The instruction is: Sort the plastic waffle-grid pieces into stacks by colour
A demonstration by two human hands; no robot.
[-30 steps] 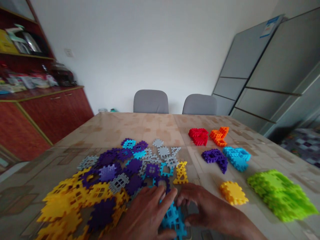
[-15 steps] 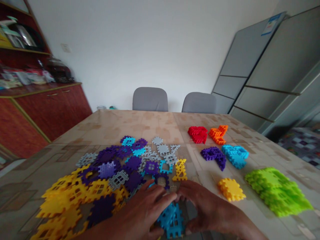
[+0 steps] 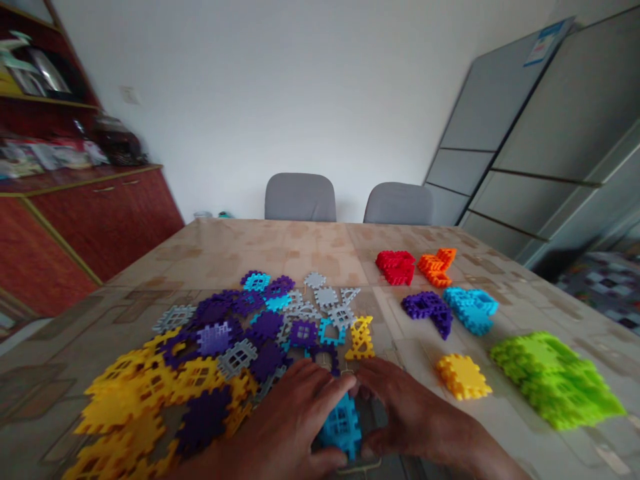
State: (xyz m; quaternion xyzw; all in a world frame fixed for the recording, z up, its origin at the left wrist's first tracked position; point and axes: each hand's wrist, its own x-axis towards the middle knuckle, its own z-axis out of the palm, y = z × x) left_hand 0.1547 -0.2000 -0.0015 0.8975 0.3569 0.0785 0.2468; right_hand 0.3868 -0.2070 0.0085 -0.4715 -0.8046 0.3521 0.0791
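Both my hands meet near the table's front edge around a small stack of light blue interlocking tiles (image 3: 342, 425). My left hand (image 3: 290, 427) curls its fingers over the stack's left side, thumb underneath. From the right, my right hand (image 3: 410, 417) grips the same stack between fingers and thumb. Just beyond my fingertips lies a spread heap of loose tiles (image 3: 240, 333) in purple, grey, light blue and yellow, with a yellow triangular piece (image 3: 361, 338) closest.
Sorted stacks lie on the right of the patterned table (image 3: 280, 250): red (image 3: 397, 266), orange (image 3: 437, 267), purple (image 3: 429, 310), light blue (image 3: 472, 309), yellow (image 3: 463, 377) and a large green pile (image 3: 555, 379). Two grey chairs (image 3: 300, 197) stand at the far edge. A red cabinet (image 3: 85, 220) is left, grey cabinets right.
My hands have drawn closer together and squeezed the blue tiles into a tighter, smaller stack. The view has shifted slightly.
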